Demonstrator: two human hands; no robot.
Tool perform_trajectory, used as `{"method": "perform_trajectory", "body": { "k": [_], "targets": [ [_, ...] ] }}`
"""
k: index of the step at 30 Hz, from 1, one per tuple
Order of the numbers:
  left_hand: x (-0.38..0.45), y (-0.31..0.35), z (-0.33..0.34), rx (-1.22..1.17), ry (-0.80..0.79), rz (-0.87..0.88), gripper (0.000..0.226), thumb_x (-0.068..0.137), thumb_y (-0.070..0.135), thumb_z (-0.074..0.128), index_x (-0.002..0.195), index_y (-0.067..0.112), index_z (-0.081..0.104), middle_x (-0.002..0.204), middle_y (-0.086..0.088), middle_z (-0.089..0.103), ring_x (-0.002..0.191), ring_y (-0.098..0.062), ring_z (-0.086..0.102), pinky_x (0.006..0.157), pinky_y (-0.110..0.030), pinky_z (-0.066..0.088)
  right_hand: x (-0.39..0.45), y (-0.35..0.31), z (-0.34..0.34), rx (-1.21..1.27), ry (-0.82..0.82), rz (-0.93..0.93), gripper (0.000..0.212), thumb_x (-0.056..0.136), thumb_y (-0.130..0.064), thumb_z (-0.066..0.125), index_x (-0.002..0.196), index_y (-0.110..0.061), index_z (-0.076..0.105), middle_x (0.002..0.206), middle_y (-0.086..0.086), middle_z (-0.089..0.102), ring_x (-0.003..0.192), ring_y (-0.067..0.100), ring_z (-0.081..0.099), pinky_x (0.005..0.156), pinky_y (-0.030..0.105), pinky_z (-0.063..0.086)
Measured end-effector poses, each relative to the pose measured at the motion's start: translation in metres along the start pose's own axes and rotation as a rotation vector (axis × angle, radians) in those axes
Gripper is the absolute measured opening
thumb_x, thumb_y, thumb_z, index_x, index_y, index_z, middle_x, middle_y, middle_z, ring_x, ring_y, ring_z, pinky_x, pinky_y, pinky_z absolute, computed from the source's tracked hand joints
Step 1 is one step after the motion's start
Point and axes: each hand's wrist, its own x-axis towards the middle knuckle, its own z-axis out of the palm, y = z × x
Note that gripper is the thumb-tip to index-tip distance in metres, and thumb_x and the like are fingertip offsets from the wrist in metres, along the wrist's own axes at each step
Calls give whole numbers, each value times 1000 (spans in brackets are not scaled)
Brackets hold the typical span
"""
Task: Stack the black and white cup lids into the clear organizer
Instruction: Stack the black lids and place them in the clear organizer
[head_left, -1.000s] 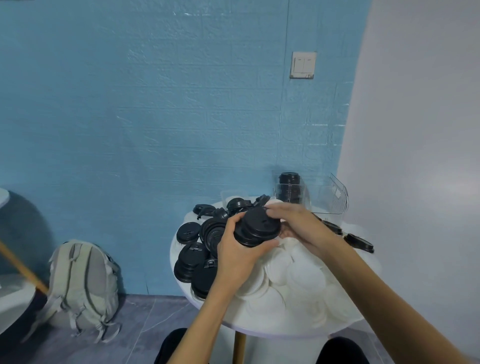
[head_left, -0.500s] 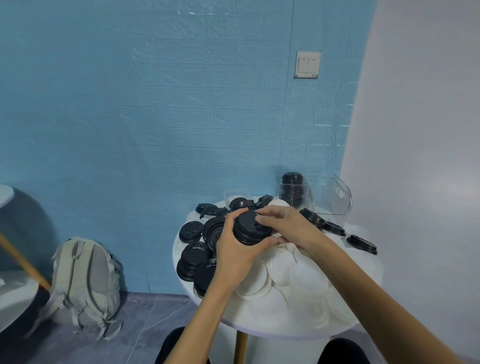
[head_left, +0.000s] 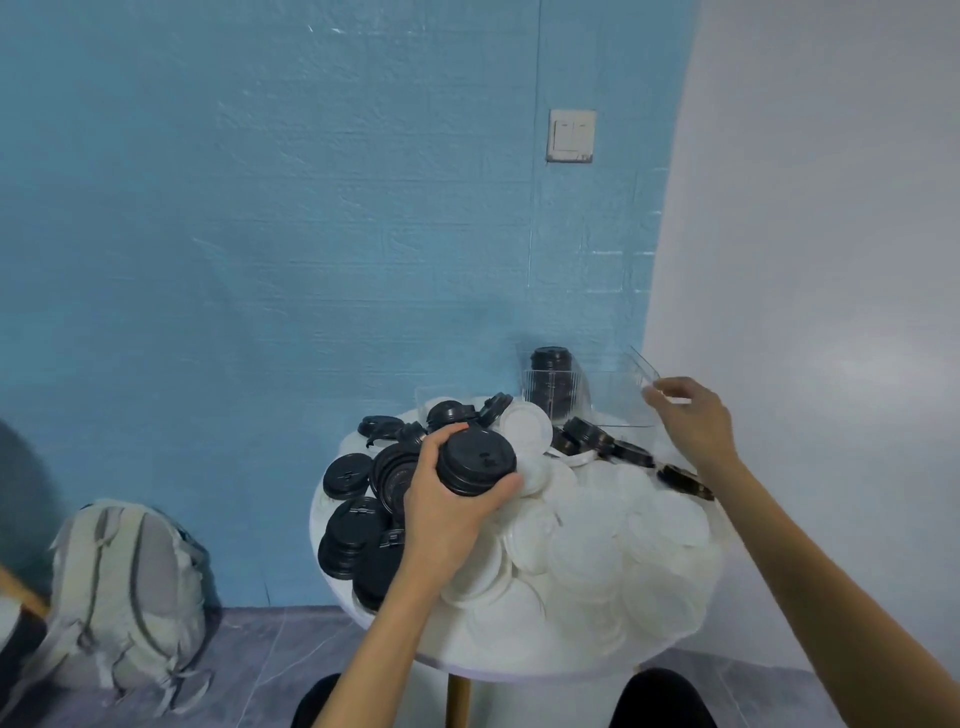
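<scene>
My left hand (head_left: 441, 501) grips a short stack of black lids (head_left: 475, 462) above the middle of the round white table (head_left: 519, 660). My right hand (head_left: 688, 415) is at the right edge of the clear organizer (head_left: 618, 395) at the table's back, fingers curled on its transparent rim. One compartment of the organizer holds a column of black lids (head_left: 550, 382). Loose black lids (head_left: 358, 530) cover the table's left side. White lids (head_left: 608, 545) are piled over the middle and right.
A blue wall stands close behind the table and a white wall to its right. A grey backpack (head_left: 124, 587) leans on the floor at the left. A wall switch (head_left: 570, 136) is high on the blue wall. My knees show under the table's front edge.
My right hand has let go of the black lid stack and moved right and back to the organizer's edge. The left hand keeps the stack on its own.
</scene>
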Motion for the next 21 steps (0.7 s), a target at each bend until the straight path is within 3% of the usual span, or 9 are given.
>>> {"method": "perform_trajectory", "body": {
  "k": [3,6,11,17,21],
  "targets": [
    [0,-2,3,3,-15,1,74,60,27,98,120,42,57,106,27,68,99,3,65,95,-31,54,21,47,-17,-218,-117,218,70,90,-57,66,144,-14,52,148,16,51,134,36,50,112,47,39],
    [1,-4,5,4,-16,-4,74,59,28,98,119,43,57,105,26,69,100,3,65,95,-32,54,22,78,-18,-281,-280,339,87,86,-63,67,150,-9,44,154,15,44,140,36,43,116,47,34],
    [2,-3,7,19,-30,1,75,59,29,98,120,44,56,105,27,68,101,3,65,95,-31,54,19,92,-10,-336,-280,328,90,73,-63,80,142,-12,53,141,11,58,129,32,54,108,44,44],
    [1,-1,6,21,-31,-8,76,59,30,98,121,43,56,105,31,67,98,7,64,97,-34,54,21,104,-4,-330,-185,324,76,76,-56,82,135,-14,60,134,7,65,127,30,56,103,40,44],
    [1,0,6,14,-30,-13,76,59,30,98,120,44,56,105,30,67,98,7,64,97,-34,54,18,88,-15,-287,-43,234,76,79,-57,79,138,-14,58,135,8,64,126,33,57,105,45,44]
  ]
}}
